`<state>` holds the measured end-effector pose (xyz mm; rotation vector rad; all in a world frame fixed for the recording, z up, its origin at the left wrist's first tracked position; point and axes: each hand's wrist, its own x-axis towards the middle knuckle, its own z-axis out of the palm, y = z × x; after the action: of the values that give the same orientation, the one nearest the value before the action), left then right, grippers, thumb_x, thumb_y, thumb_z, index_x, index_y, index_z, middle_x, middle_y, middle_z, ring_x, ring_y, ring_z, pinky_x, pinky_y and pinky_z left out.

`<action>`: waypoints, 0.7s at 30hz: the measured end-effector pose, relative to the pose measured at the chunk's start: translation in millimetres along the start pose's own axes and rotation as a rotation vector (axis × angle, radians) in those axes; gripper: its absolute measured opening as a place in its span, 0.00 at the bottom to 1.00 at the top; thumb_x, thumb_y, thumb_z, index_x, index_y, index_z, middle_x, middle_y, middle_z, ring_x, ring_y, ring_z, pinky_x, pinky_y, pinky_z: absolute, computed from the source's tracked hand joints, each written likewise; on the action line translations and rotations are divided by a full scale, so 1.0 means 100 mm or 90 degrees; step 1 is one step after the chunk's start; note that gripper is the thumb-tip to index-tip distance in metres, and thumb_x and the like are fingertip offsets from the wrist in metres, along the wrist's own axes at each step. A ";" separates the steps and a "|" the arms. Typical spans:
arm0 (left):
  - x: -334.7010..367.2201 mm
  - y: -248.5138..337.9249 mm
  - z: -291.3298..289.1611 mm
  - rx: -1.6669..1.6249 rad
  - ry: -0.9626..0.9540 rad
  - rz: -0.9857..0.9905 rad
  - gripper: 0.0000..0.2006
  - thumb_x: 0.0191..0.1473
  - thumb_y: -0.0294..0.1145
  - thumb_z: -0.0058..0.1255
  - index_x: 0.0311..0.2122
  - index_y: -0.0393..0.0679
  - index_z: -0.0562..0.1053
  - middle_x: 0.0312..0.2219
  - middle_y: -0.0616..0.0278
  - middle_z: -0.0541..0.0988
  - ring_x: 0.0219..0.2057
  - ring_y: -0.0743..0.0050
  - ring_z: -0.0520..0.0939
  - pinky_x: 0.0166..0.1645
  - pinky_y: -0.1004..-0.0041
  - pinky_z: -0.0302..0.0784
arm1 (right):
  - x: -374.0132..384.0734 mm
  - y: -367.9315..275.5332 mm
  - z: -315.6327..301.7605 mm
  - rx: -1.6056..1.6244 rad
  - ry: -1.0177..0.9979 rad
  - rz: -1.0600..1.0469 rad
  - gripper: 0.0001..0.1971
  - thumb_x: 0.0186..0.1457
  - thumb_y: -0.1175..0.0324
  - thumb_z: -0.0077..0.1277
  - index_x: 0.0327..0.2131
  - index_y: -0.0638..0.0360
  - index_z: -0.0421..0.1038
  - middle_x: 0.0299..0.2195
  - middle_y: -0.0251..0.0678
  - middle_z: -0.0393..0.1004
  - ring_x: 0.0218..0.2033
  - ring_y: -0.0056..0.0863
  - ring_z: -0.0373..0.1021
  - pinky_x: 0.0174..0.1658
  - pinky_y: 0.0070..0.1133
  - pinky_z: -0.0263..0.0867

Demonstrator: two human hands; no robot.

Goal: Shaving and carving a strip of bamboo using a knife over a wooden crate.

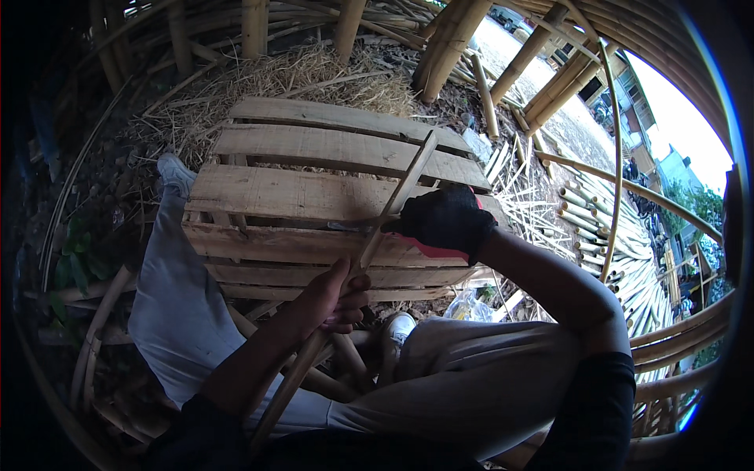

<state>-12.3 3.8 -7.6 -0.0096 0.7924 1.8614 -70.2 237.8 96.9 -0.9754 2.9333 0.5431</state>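
A long split bamboo strip (404,184) runs slantwise from my lap up over the wooden pallet (259,192). My left hand (334,302) is bare and wraps round the strip below its middle. My right hand (448,220), in a dark glove, is closed on a knife (345,226) whose handle is mostly hidden in the fist. The knife's blade crosses the strip and shows on its left side. Under the gloved hand a red item (428,250) lies at the pallet; its kind I cannot make out.
Stacked bamboo poles (597,228) and pale slivers (542,224) lie to the right. Dry shavings (314,74) cover the ground behind the pallet, near upright bamboo posts (448,47). A clear plastic bag (469,306) sits by my shoe (400,326).
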 end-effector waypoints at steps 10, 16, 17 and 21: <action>0.04 -0.01 0.00 0.008 0.021 0.016 0.26 0.60 0.67 0.27 0.27 0.54 0.60 0.10 0.79 0.52 0.08 0.92 0.50 0.10 0.87 0.44 | 0.02 0.13 0.05 0.043 0.043 0.002 0.25 0.63 0.44 0.34 0.33 0.44 0.79 0.24 0.30 0.78 0.27 0.32 0.77 0.28 0.29 0.70; -0.02 0.03 0.03 -0.027 0.005 -0.011 0.26 0.60 0.68 0.26 0.28 0.55 0.60 0.10 0.79 0.52 0.08 0.92 0.50 0.10 0.88 0.44 | 0.08 0.12 0.18 0.033 0.110 0.072 0.30 0.63 0.40 0.32 0.28 0.49 0.79 0.22 0.33 0.77 0.26 0.35 0.76 0.29 0.28 0.71; -0.02 0.02 0.02 -0.015 0.010 0.001 0.26 0.60 0.68 0.26 0.28 0.55 0.60 0.10 0.79 0.52 0.08 0.92 0.50 0.10 0.88 0.44 | 0.06 -0.09 -0.07 0.035 0.013 0.064 0.28 0.62 0.41 0.33 0.30 0.49 0.80 0.22 0.33 0.77 0.27 0.35 0.76 0.30 0.29 0.71; -0.03 -0.02 0.03 -0.001 0.026 0.004 0.26 0.60 0.67 0.27 0.28 0.55 0.60 0.11 0.79 0.52 0.08 0.92 0.50 0.11 0.88 0.44 | 0.13 0.36 0.08 -0.009 0.047 0.076 0.26 0.64 0.44 0.34 0.31 0.45 0.80 0.26 0.29 0.79 0.31 0.33 0.76 0.30 0.29 0.71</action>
<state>-7.9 3.3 -4.7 -0.0454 0.8198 1.8729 -102.3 260.0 99.9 -0.8432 3.0739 0.5428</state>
